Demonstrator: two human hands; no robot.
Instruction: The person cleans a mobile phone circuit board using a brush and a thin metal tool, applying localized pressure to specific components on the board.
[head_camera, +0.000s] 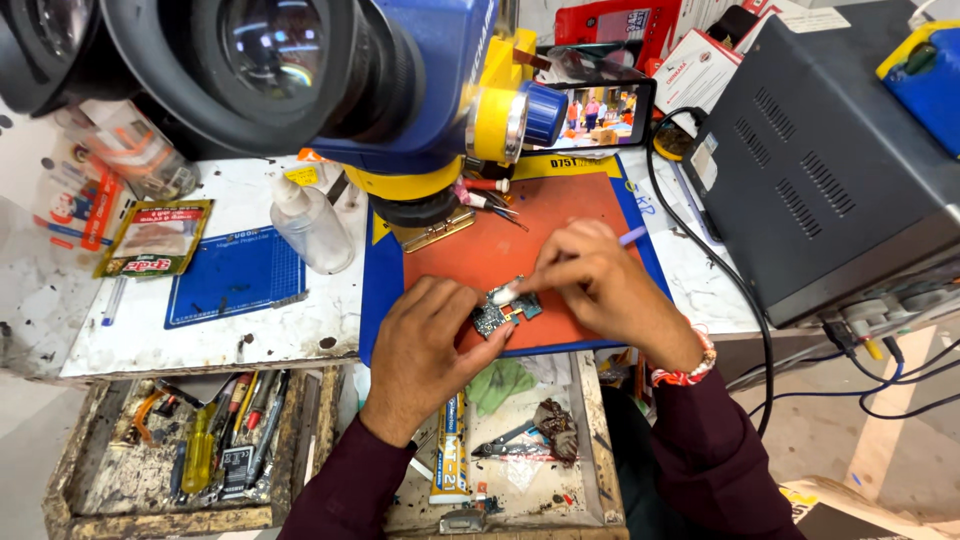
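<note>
Here the fingers (470, 322) of the left hand (425, 345) press down on the edge of a small circuit board (505, 315), pinning it flat on the orange mat (490, 250). The right hand (600, 285) is closed around a slim brush (560, 268) with a lilac handle, its white tip resting on the board's upper face. The board lies near the front edge of the mat, between the two hands.

The board appears light, stiff and fragile — it is best held by its bare edges, clear of the small components. The brush is also light and likely needs only a gentle pinch.

The mat sits on a blue pad on a stained white worktop (200, 335). A clear squeeze bottle (310, 230) stands to the left, beside a blue cutting mat (235, 275). A blue-and-yellow microscope (400, 90) overhangs the work area — a grey power supply (820, 150) stands to the right. Below, open drawers (180, 450) hold screwdrivers, tweezers and a green cloth (500, 382).
</note>
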